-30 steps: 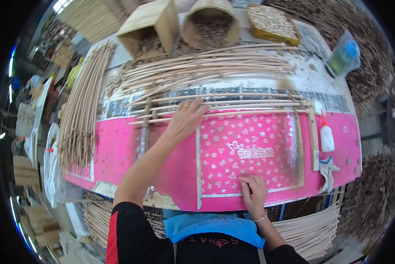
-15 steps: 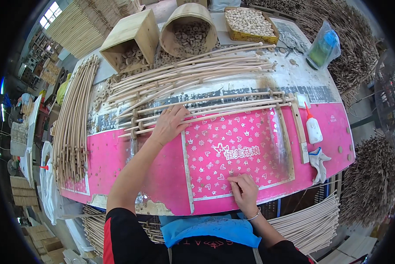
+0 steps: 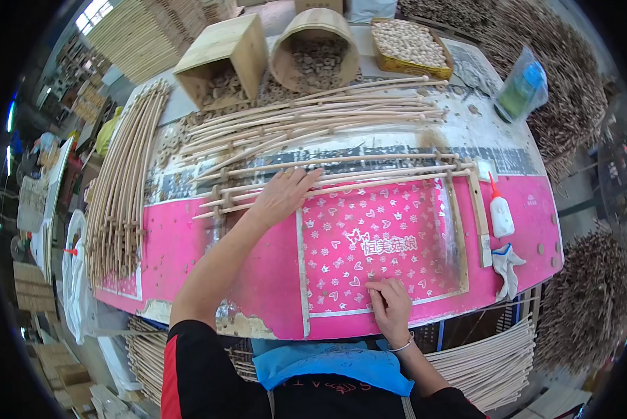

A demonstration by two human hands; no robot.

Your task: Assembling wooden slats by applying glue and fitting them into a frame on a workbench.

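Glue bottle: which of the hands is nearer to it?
Right. The right hand rests below-left of the glue bottle; the left hand lies farther left, on the sticks.

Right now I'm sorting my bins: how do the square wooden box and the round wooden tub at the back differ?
The square wooden box has flat walls and corners; the round wooden tub is a curved cylinder. The box sits left of the tub. Both are tipped with mouths toward the person and hold small wooden rings.

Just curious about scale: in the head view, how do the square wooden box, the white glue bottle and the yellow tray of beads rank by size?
1. Square wooden box
2. Yellow tray of beads, though farther off, so unsure
3. White glue bottle, clearly smallest
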